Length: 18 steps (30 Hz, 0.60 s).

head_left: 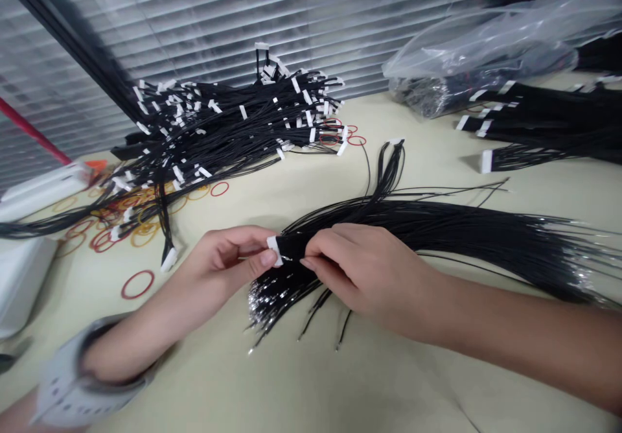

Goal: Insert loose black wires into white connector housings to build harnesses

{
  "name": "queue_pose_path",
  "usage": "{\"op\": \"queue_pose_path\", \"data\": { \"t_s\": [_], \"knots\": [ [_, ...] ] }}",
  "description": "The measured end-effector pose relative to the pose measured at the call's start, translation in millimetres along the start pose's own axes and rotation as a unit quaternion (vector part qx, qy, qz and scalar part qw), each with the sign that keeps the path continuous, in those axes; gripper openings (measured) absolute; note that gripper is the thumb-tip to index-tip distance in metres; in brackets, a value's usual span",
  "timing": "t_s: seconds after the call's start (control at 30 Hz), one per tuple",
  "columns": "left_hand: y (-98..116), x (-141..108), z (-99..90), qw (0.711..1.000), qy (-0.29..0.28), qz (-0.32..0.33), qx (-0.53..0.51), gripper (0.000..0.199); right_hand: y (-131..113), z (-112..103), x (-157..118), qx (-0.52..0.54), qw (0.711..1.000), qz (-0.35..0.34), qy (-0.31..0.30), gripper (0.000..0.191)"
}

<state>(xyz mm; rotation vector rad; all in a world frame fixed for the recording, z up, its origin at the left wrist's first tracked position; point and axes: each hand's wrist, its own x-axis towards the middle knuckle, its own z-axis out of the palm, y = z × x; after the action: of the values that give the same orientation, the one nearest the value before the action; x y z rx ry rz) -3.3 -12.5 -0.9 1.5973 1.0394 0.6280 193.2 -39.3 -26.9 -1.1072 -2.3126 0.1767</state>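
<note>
My left hand point(226, 258) pinches a small white plastic connector point(275, 251) between thumb and fingers. My right hand point(362, 277) grips the black wires point(437, 229) right behind that connector. These thin wires fan out to the right in a long bundle. Another loose group of wire ends with bare, shiny tips point(265, 306) splays out below my hands. A grey band point(72, 374) circles my left wrist. Part of the connector is hidden by my fingertips.
A large heap of black wire harnesses with white connectors point(218, 128) lies behind my hands. Red and orange rubber bands point(137, 284) lie on the cream table point(301, 381). More harnesses point(549, 128) and a clear plastic bag point(486, 50) sit at the back right.
</note>
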Motion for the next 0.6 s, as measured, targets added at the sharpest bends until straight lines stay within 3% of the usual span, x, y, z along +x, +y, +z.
{"op": "queue_pose_path", "data": {
  "t_s": [0.37,0.6],
  "knots": [
    [-1.1,-2.0,1.0,0.999,0.008,-0.012,0.041,0.017,4.6,-4.3,-1.5,-0.106,0.982,-0.153,0.023,0.013],
    [3.3,-3.5,-0.8,0.999,-0.022,-0.017,0.025,0.011,3.4,-1.1,-1.8,-0.113,0.978,-0.16,0.07,0.016]
  ]
}}
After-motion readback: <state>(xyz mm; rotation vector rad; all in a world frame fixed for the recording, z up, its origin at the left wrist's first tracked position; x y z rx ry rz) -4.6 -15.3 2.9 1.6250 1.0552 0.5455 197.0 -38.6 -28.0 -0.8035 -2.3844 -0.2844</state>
